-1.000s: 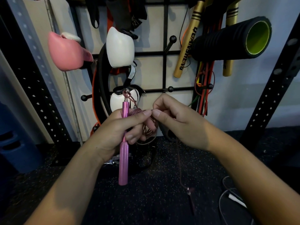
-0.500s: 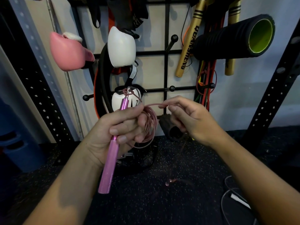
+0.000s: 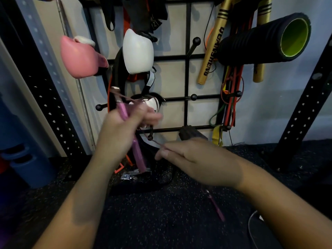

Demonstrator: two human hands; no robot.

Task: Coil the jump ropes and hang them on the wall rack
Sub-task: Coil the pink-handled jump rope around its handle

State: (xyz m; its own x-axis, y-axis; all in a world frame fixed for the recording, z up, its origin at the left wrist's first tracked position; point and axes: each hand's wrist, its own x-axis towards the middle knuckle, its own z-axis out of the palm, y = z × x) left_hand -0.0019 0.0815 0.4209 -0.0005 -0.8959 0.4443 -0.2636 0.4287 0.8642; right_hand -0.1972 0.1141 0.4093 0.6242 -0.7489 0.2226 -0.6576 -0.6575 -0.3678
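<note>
Rope: pink jump rope (image 3: pixel 150 140) runs taut between both hands, in front of the wall rack (image 3: pixel 187 78).
Left hand (image 3: pixel 124 130): fingers wrapped round the pink handle (image 3: pixel 138 155); any coils are blurred.
Right hand (image 3: pixel 194 159): fingers pinch the cord.
Other handle (image 3: pixel 218 208): dangles above the floor.
Advice: keep loops even, tension light.

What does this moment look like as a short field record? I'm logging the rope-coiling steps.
left hand: grips the pink handle, held tilted
right hand: pinches the rope cord, pulling it low and to the right
second handle: dangles below the right hand, blurred
wall rack: black grid behind both hands, rope not yet hung
free peg: nothing on it
</note>
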